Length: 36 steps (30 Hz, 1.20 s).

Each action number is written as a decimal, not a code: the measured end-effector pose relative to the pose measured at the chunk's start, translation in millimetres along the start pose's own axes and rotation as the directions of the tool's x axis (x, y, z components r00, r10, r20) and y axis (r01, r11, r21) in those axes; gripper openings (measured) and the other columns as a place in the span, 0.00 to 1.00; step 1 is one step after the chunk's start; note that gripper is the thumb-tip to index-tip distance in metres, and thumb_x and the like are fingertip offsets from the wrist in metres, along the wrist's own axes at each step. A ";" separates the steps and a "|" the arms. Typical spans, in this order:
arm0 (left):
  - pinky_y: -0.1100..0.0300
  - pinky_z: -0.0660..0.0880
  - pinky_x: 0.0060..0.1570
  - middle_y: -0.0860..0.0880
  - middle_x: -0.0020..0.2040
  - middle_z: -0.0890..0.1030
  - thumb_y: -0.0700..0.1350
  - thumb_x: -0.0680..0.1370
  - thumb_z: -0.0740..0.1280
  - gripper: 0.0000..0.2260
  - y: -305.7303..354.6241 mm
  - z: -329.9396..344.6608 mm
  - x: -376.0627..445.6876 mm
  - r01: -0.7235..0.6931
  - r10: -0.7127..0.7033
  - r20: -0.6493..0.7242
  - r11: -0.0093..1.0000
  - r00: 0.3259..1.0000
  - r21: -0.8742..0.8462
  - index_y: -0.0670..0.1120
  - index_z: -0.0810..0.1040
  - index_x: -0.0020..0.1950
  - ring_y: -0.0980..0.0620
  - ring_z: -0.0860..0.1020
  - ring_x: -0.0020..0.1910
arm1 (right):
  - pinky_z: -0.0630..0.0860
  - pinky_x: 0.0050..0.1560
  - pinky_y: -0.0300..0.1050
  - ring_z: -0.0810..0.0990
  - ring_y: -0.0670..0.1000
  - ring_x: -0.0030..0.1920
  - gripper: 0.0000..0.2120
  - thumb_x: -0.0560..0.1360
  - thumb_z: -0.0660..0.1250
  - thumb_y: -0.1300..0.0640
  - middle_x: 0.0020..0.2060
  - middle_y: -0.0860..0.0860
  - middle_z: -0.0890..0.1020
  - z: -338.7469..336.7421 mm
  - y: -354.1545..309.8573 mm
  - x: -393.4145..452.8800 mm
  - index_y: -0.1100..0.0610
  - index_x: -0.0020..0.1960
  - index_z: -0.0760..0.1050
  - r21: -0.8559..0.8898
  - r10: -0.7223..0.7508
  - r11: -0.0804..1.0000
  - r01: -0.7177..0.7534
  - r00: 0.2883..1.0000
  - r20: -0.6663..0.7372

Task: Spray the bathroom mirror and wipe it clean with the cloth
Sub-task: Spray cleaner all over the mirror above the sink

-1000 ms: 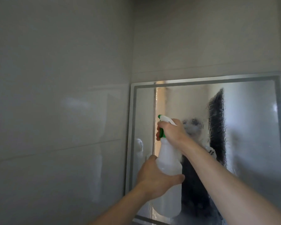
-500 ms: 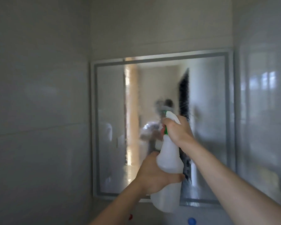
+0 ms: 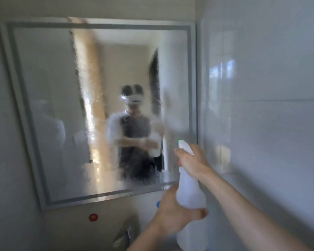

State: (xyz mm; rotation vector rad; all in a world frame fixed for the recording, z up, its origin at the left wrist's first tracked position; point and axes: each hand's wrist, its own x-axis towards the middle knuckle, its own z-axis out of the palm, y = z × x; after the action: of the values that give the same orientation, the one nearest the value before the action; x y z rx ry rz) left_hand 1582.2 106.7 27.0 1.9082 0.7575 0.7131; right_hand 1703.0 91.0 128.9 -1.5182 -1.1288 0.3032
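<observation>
My right hand (image 3: 192, 161) gripped the trigger of the spray bottle (image 3: 189, 189) near the mirror's (image 3: 49, 109) lower right corner; my left hand (image 3: 174, 212) held its body. Over-spraying could make drips run below the frame.

The tiled wall (image 3: 116, 8) carries the framed mirror (image 3: 49, 105) (wet, streaked) and a faucet (image 3: 124, 232) below

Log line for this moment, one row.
phase: spraying | right hand: grips spray bottle trigger head | left hand: holds bottle body | mirror: wet, streaked | cloth: not visible
</observation>
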 end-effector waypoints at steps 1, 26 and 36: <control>0.58 0.82 0.50 0.54 0.53 0.85 0.56 0.58 0.83 0.33 -9.7 11.3 -3.8 0.031 -0.031 0.008 1.000 0.999 -0.002 0.51 0.79 0.60 0.60 0.84 0.50 | 0.68 0.35 0.44 0.74 0.52 0.30 0.14 0.79 0.65 0.54 0.30 0.55 0.74 -2.2 13.7 -7.8 0.58 0.36 0.72 -0.012 0.016 1.000 -0.016 1.000 0.011; 0.51 0.71 0.71 0.54 0.76 0.69 0.57 0.68 0.81 0.48 -206.8 192.4 -111.0 0.418 -0.451 0.414 0.892 0.791 0.174 0.54 0.56 0.80 0.49 0.70 0.72 | 0.73 0.36 0.36 0.77 0.44 0.34 0.04 0.80 0.70 0.56 0.36 0.46 0.80 8.2 263.0 -212.8 0.54 0.47 0.81 -0.017 0.328 0.945 -0.328 0.940 0.099; 0.52 0.82 0.54 0.54 0.56 0.83 0.56 0.69 0.74 0.25 -234.7 231.8 -101.7 0.283 -0.400 0.236 0.868 0.886 0.408 0.56 0.75 0.64 0.52 0.83 0.54 | 0.72 0.36 0.34 0.79 0.44 0.36 0.09 0.77 0.73 0.51 0.35 0.47 0.80 2.1 323.4 -259.9 0.46 0.39 0.76 -0.079 0.384 0.920 -0.385 0.923 -0.023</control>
State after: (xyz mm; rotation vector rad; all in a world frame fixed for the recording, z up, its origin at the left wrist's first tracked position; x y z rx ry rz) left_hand 1639.1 -7.3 -293.8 2.0668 1.0442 0.0342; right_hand 1725.0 -68.1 -253.7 -1.8122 -0.8369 0.5233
